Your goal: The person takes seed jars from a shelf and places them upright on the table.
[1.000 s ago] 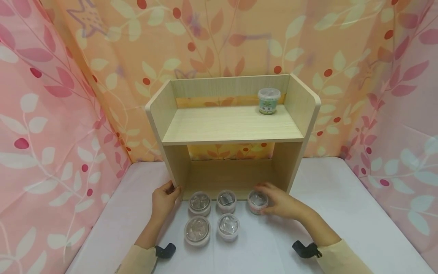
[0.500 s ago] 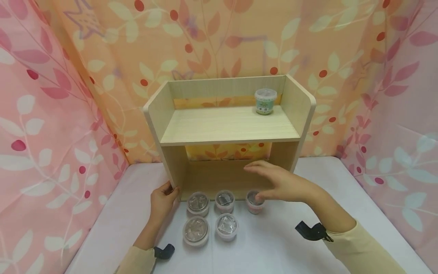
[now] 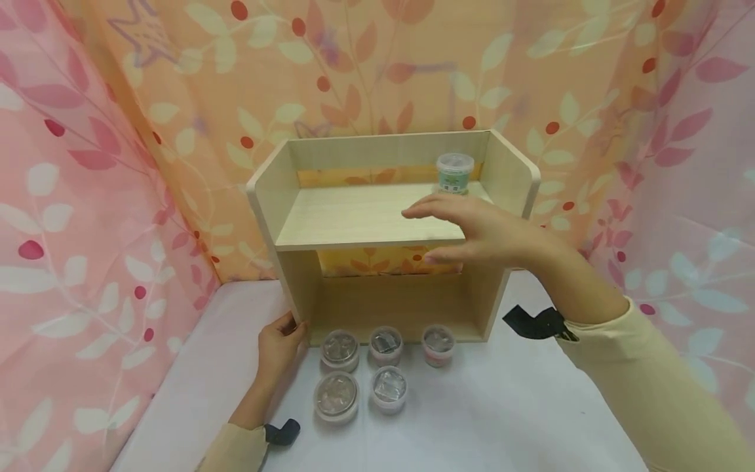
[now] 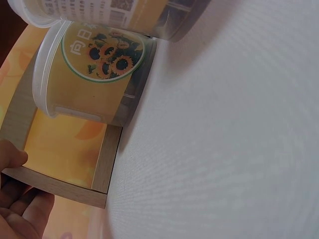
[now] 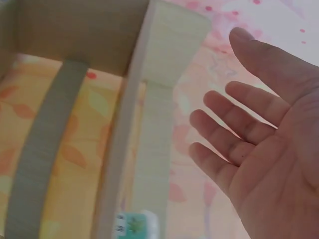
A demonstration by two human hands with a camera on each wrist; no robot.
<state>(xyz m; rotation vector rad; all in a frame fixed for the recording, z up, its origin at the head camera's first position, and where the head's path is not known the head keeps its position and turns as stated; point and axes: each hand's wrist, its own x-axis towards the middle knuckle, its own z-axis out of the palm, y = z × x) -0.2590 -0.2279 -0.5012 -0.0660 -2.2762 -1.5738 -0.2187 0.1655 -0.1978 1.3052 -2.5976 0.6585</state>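
Note:
My left hand (image 3: 278, 347) grips the lower front edge of the wooden shelf's left side panel; in the left wrist view the thumb lies on one face of the panel (image 4: 55, 186) and the fingers on the other. My right hand (image 3: 480, 229) is raised in front of the shelf (image 3: 354, 210), fingers extended, thumb apart, holding nothing. Just beyond it on the upper board stands a lidded clear plastic tub (image 3: 455, 172) with a green label, its base partly hidden by that hand. The right wrist view shows the open palm (image 5: 269, 159).
Several lidded plastic tubs stand on the white table (image 3: 501, 406) before the shelf, among them a pink-tinted tub (image 3: 438, 345) on the right and a wide tub (image 3: 336, 397) front left. One tub (image 4: 94, 74) bears a sunflower label. Patterned curtains (image 3: 366, 65) surround the table.
My right hand has left the right-hand tub on the table and risen to the height of the upper board, fingers spread. The left hand stays on the side panel.

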